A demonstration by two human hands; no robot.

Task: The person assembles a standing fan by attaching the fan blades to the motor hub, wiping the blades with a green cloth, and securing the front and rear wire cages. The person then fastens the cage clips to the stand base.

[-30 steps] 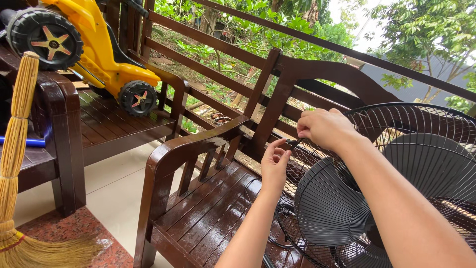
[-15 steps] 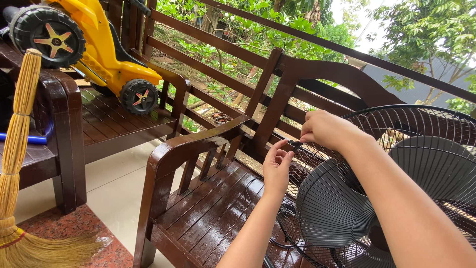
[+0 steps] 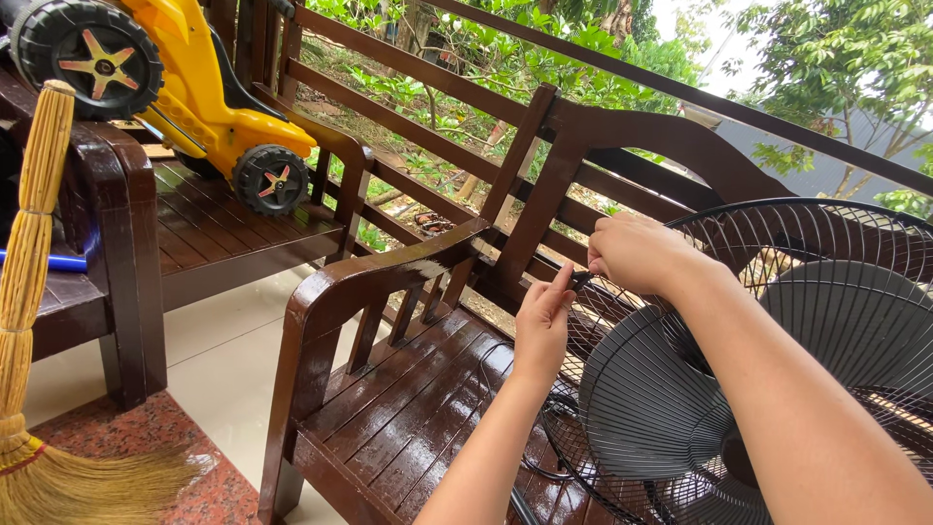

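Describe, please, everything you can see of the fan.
The fan is dark, with a round wire guard and broad grey blades, seemingly plastic. It lies tilted on the brown wooden bench, partly cut off by the frame edge. The left hand and right hand both pinch at the guard's rim on its upper left side.

Yellow toy car point(image 3: 165, 87) on bench point(image 3: 243, 233) (broom point(image 3: 34, 321) beside).
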